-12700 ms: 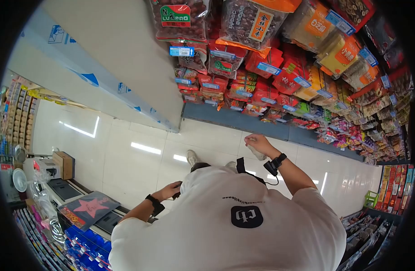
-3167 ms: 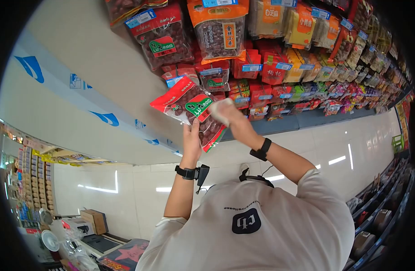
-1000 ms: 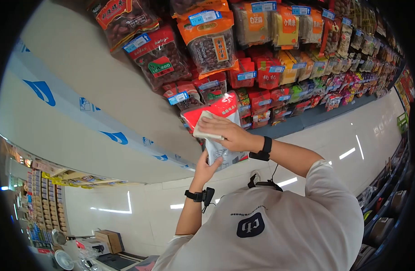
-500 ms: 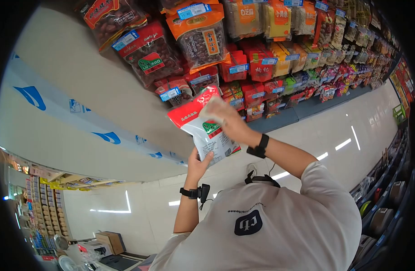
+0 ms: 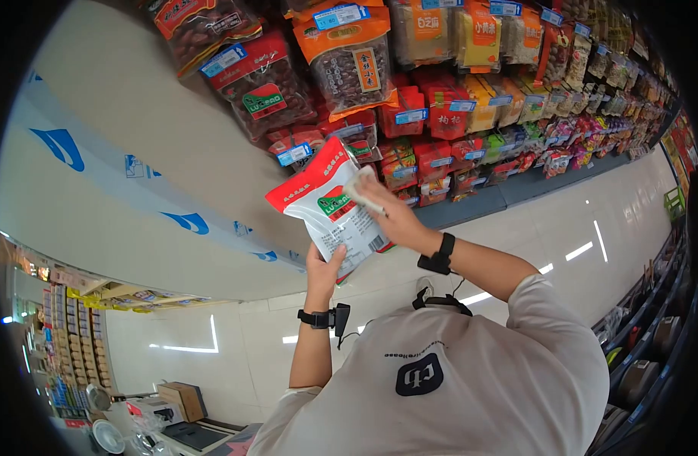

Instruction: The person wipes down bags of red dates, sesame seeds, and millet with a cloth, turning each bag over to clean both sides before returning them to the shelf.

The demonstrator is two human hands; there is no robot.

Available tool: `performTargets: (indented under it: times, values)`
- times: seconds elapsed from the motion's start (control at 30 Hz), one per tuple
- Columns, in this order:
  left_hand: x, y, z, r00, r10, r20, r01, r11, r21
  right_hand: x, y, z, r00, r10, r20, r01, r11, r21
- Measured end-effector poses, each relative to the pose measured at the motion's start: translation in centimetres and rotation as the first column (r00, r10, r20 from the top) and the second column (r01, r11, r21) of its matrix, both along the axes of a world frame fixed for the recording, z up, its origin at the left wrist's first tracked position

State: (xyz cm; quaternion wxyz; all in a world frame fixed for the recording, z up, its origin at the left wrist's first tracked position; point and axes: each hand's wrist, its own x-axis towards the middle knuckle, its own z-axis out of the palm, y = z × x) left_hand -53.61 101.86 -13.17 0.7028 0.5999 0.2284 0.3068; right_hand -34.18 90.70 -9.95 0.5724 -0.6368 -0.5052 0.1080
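A red and white food bag with a green logo is held tilted in front of the body. My left hand grips its lower edge, thumb on the printed face. My right hand presses a whitish folded cloth against the right side of the bag, near the logo; its fingers are wrapped round the cloth.
Hanging bags of dried dates and other packaged foods fill the rack above, over a grey base ledge. A pale curved panel stands at the left. Pans line a shelf at the right.
The bag has shifted slightly left and turned, showing more of its logo. My right hand with the cloth has moved down and a little right across it.
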Motion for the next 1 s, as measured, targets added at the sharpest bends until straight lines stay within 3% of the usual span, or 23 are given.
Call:
performTargets:
  times: [0.07,0.1,0.2,0.23,0.27,0.33,0.37,0.4,0.47,0.53,0.6,0.67,0.73,0.93,1.0]
  values:
    - [0.4,-0.1,0.2,1.0,0.014,0.025,-0.013,1.0,-0.018,-1.8,-0.9,1.3,0.939,0.137,0.316,-0.144,0.99,-0.003]
    - [0.7,-0.1,0.4,0.998,0.027,0.052,-0.025,0.999,-0.037,-2.6,-1.5,2.5,0.924,0.234,0.303,-0.239,0.971,-0.021]
    - [0.9,-0.2,0.6,0.999,0.045,-0.017,-0.045,0.999,-0.011,-1.3,-0.1,1.0,0.886,0.234,0.401,-0.249,0.968,-0.016]
    - [0.8,-0.3,0.7,0.999,0.048,-0.021,-0.049,0.999,-0.014,-0.8,0.3,1.4,0.926,0.14,0.35,-0.151,0.989,0.003]
    - [0.9,-0.4,0.8,0.999,0.042,-0.028,-0.042,0.999,-0.007,-0.8,0.6,0.7,0.926,0.145,0.35,-0.155,0.988,0.002]
    - [1.2,-0.4,0.5,0.999,0.039,-0.032,-0.039,0.999,0.004,-0.9,1.4,0.2,0.991,-0.07,0.115,0.066,0.997,0.043]
    - [1.3,-0.3,0.0,0.997,0.069,0.019,-0.068,0.996,-0.058,-1.2,0.3,-0.1,0.957,-0.012,0.289,-0.005,0.998,0.058]
    - [1.3,-0.3,-0.4,0.993,0.102,0.066,-0.093,0.988,-0.122,-1.7,-0.8,0.5,0.958,-0.011,0.287,-0.006,0.998,0.056]
    - [1.2,0.2,-0.2,0.99,0.123,0.073,-0.112,0.985,-0.131,-1.9,-2.7,1.0,0.772,0.318,0.55,-0.288,0.947,-0.143]
    - [0.9,0.5,0.0,0.987,0.142,0.076,-0.13,0.981,-0.141,-0.8,-2.6,-1.1,0.767,0.286,0.574,-0.23,0.958,-0.169]
    - [1.0,0.6,0.2,0.979,0.182,0.09,-0.156,0.959,-0.238,-0.3,-2.5,-2.0,0.96,0.051,0.275,-0.029,0.996,-0.083]
    - [1.0,0.5,0.6,0.973,0.202,0.11,-0.163,0.944,-0.288,-0.4,-3.0,-2.0,0.929,0.059,0.366,-0.047,0.998,-0.044]
    - [1.0,0.7,0.5,0.969,0.214,0.123,-0.163,0.928,-0.335,-0.9,-3.9,-0.5,0.726,0.215,0.653,-0.182,0.976,-0.119]
    - [1.4,0.9,0.4,0.96,0.222,0.172,-0.147,0.919,-0.366,1.4,-4.4,-2.6,0.793,0.185,0.58,-0.143,0.983,-0.118]
    - [1.3,0.8,0.5,0.954,0.243,0.174,-0.148,0.891,-0.43,1.5,-4.7,-2.3,0.725,0.224,0.651,-0.201,0.973,-0.112]
